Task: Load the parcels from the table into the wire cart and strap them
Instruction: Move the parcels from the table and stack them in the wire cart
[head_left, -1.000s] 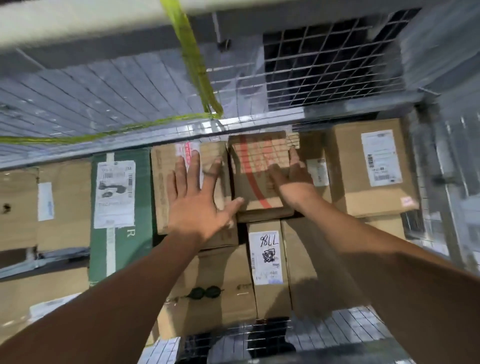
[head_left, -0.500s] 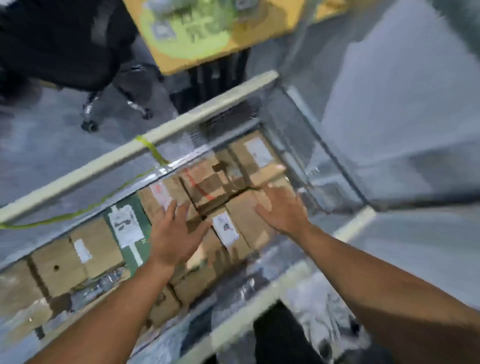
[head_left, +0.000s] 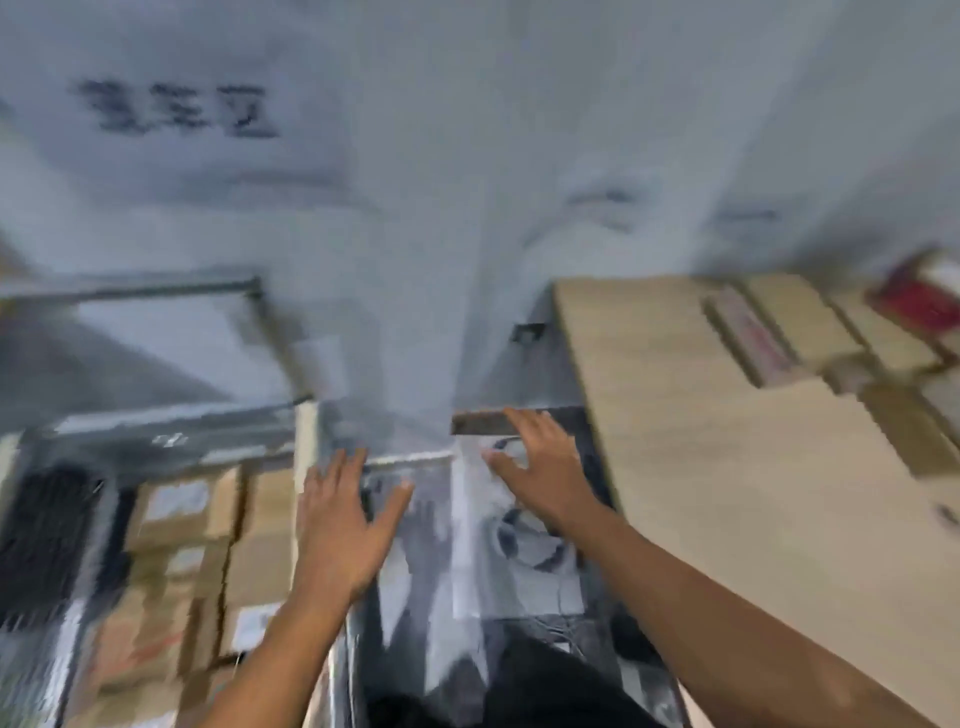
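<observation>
Both empty, fingers spread: left hand (head_left: 340, 525) and right hand (head_left: 545, 467) between parcel-filled grey wire cart (head_left: 171, 415) and pale wooden counter (head_left: 727, 493), seemingly free for another.

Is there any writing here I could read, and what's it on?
Dark characters painted on the grey floor: too blurred to read.
White labels on the brown cardboard boxes in the wire cart: too blurred.
Pinkish print on a brown parcel on the pale table: too blurred.
Nothing can be quoted.
</observation>
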